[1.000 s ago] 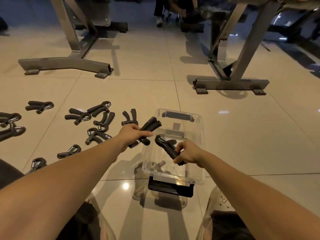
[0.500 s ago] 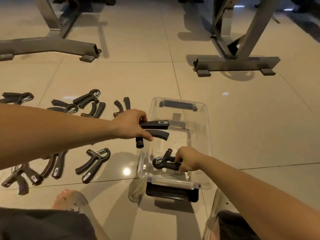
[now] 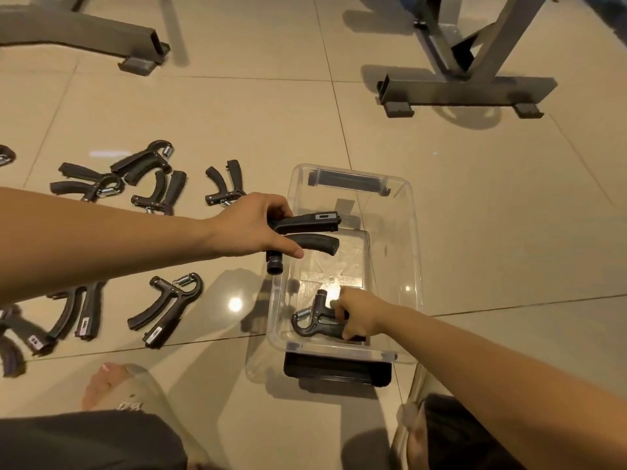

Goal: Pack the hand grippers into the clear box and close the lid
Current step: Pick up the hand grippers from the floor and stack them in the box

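The clear box stands open on the tiled floor in front of me, with black latches at its near and far ends. My left hand grips a black hand gripper above the box's left rim, its two handles pointing right over the inside. My right hand is down inside the box at the near end, closed on a second black hand gripper that lies on the bottom. Several more hand grippers lie scattered on the floor to the left.
Grey metal feet of gym frames stand at the far left and far right. My knees and dark shorts fill the bottom edge. No lid can be made out apart from the box.
The view has tilted down and closer. My right hand has lowered its gripper from above the box to the box's bottom. My left hand has brought its gripper over the left rim.
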